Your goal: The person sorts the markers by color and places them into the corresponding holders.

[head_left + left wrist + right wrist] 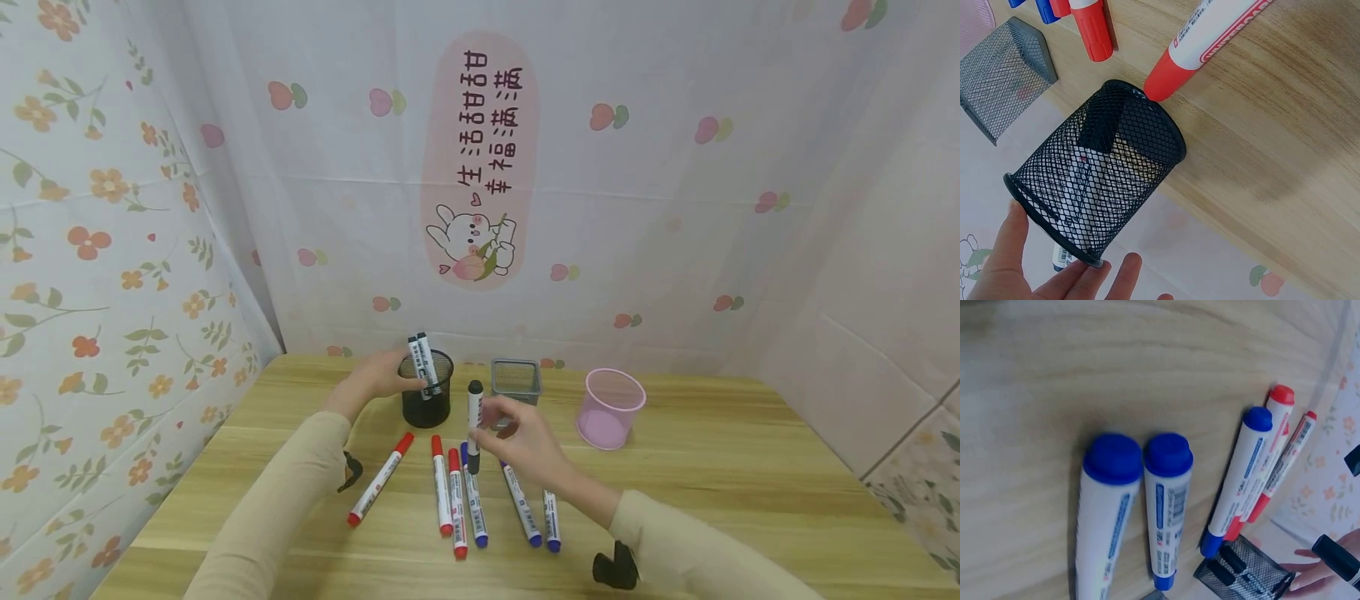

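Observation:
My left hand (378, 375) is at the rim of a black mesh pen holder (426, 410), thumb and fingers spread about the rim. Two black-capped markers (424, 363) lean inside it, their ends sticking up by that hand. In the left wrist view the holder (1100, 175) has its rim by the thumb, and the fingers (1127, 275) look loose. Right of the holder, my right hand (525, 437) pinches a black marker (476, 425) upright above the table. Below lie red markers (381, 479) and blue markers (521, 504).
A grey square mesh holder (516, 379) stands behind the right hand, partly hidden by it. Farther right is a pink mesh holder (611, 410). The wooden table (735, 492) runs back to a printed curtain (637, 217), with a floral curtain on the left.

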{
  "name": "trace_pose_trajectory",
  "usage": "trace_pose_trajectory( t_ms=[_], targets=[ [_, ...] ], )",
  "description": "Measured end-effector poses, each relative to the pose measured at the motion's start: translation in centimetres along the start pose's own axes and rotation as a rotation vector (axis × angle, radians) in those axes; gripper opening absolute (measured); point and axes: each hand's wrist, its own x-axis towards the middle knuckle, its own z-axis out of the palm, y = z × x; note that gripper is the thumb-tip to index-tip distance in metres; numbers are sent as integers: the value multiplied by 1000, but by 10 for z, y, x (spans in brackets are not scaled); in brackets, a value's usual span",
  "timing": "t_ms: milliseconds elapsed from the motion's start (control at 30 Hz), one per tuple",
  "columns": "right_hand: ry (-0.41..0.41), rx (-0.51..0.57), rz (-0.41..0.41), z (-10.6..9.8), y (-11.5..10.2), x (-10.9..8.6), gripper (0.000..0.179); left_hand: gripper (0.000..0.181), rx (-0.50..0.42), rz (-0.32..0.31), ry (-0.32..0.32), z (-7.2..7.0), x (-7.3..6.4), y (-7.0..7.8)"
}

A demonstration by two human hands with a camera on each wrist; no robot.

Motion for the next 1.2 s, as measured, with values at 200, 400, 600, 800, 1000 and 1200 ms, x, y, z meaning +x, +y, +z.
trace_pose_trajectory(
  t_ms=[200,400,600,800,1000,1200],
  targets=[
    [-8,7,11,-2,-1,8,31,55,2,-1,1,-1,0,1],
    [8,27,4,-3,0,17,33,54,-3,11,-4,-1,0,1],
    [41,10,5,-7,0,28,31,57,-21,-14,-17,1,2,-1],
    [70,-18,-11,-13,-10,40,26,60,-27,1,-7,5,7,-10],
    [85,16,21,-15,-13,49,27,58,-24,-24,-17,0,0,1],
    [87,18,17,-16,-8,58,27,57,-18,-12,-16,0,0,0]
  ],
)
